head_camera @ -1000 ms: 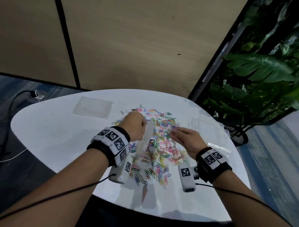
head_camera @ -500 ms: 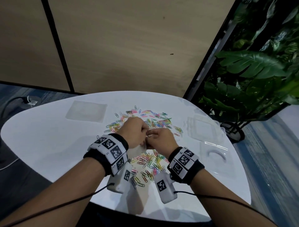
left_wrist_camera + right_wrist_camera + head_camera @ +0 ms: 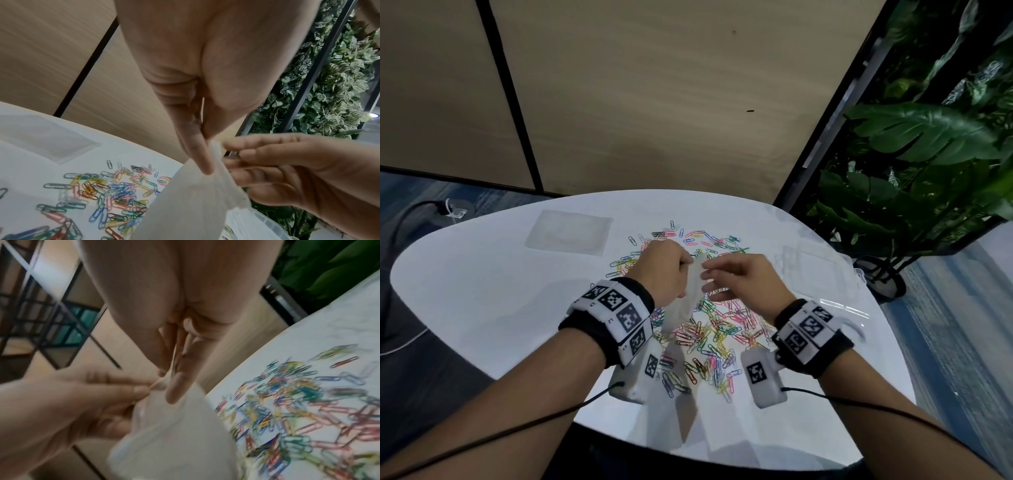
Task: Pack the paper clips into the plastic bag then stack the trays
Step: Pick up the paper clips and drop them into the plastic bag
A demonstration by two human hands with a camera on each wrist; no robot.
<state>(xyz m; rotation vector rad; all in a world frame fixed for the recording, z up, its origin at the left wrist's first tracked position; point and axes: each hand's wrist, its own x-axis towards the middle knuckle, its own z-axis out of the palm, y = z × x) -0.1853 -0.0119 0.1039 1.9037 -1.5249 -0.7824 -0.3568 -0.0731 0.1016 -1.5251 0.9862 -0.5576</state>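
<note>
Fingers of your left hand (image 3: 666,266) pinch the plastic bag (image 3: 688,294) at frame centre; your right hand (image 3: 739,279), fingers loose, holds nothing above the paper clips (image 3: 709,335).

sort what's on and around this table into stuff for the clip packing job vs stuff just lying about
For the job:
- plastic bag, pinched in the left hand
- paper clips, loose on the table
- clear trays and
- right hand at the bag's mouth

Just lying about:
- leafy plant
- floor cable
</note>
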